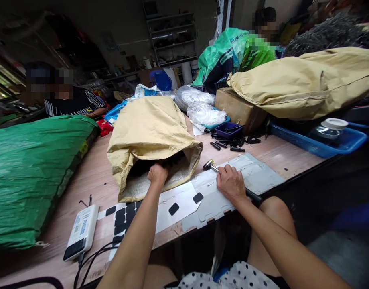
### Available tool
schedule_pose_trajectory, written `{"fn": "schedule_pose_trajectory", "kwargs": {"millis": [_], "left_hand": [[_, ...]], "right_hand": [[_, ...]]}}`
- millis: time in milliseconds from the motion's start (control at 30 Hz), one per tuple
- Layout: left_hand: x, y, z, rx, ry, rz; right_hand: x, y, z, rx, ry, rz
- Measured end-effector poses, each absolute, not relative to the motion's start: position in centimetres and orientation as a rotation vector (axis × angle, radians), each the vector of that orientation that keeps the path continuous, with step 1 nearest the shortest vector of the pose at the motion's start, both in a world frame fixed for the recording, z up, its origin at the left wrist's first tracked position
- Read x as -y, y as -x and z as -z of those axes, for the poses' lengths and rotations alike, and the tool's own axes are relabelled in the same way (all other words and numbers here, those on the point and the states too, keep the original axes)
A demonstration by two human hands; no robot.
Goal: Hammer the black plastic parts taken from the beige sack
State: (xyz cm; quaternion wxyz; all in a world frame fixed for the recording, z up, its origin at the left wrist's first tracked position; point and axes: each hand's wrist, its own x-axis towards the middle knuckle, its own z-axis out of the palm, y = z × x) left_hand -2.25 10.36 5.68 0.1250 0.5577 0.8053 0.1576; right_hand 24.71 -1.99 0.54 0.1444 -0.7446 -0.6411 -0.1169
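Observation:
My left hand (158,174) reaches into the mouth of a tan sack (151,124) lying on the table; its fingers are curled at the dark contents, and what they hold, if anything, is hidden. My right hand (231,182) is wrapped round a small hammer (213,168) with a metal shaft and black handle, resting over a grey board (247,172). Beside the board is a white sheet (181,194) bearing black rounded squares (173,208). Small black parts (237,149) lie scattered behind the hammer.
A green sack (37,168) fills the left side. A white power bank (82,230) with a black cable sits near the front edge. Behind are a purple tray (228,129), a cardboard box (237,106) and a blue tray (317,144). Two people are farther back.

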Motion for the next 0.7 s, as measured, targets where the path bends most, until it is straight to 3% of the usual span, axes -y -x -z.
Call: {"fn": "schedule_pose_trajectory", "kwargs": {"millis": [133, 367, 700], "left_hand": [[-6.4, 3.4, -5.8, -2.282, -1.750, -0.452], [0.3, 0.0, -2.9, -1.540, -2.124, -0.730], [0.3, -0.5, -0.4, -1.434, -2.134, -0.824]], "right_hand": [[2.0, -24.7, -0.5, 1.849, 2.144, 0.340], [2.1, -24.7, -0.4, 1.838, 2.132, 0.345], [1.9, -25.2, -0.7, 1.841, 2.138, 0.200]]}}
